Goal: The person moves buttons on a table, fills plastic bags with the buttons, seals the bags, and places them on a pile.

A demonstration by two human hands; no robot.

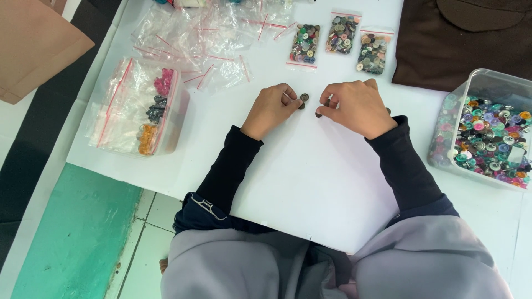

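Left hand (272, 107) pinches a dark button (303, 98); right hand (357, 105) curled, fingertips on another dark button (318, 114). Both mid white sheet (310, 182), bare paper toward the person. Three filled button bags (341, 41) beyond; clear button bin (487, 130) at right edge.

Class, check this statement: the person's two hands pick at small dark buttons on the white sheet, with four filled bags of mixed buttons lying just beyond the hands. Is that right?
Not quite. The head view shows three filled bags of mixed buttons beyond the hands, not four. The rest holds: the left hand and right hand pick at small dark buttons on the white sheet.
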